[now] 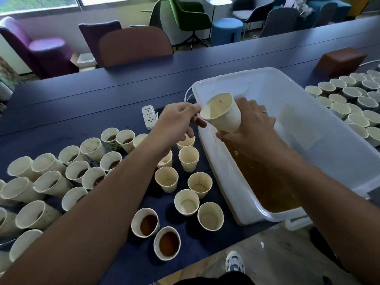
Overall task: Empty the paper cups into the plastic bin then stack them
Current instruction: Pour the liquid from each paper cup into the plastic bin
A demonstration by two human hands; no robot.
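Observation:
My right hand grips a white paper cup from behind and tilts it, mouth toward me, over the left rim of the clear plastic bin. My left hand meets the cup's rim, thumb and curled fingers pinching its edge. Amber liquid pools in the bin's near end. Several empty cups stand upright just left of the bin. Two cups of brown liquid stand at the table's near edge. Many more cups, some holding brown liquid, crowd the left side.
A white power strip lies behind my left hand, its cable running by the bin's far corner. Another dense group of paper cups stands right of the bin, with a brown box behind it. Chairs line the far side of the dark blue table.

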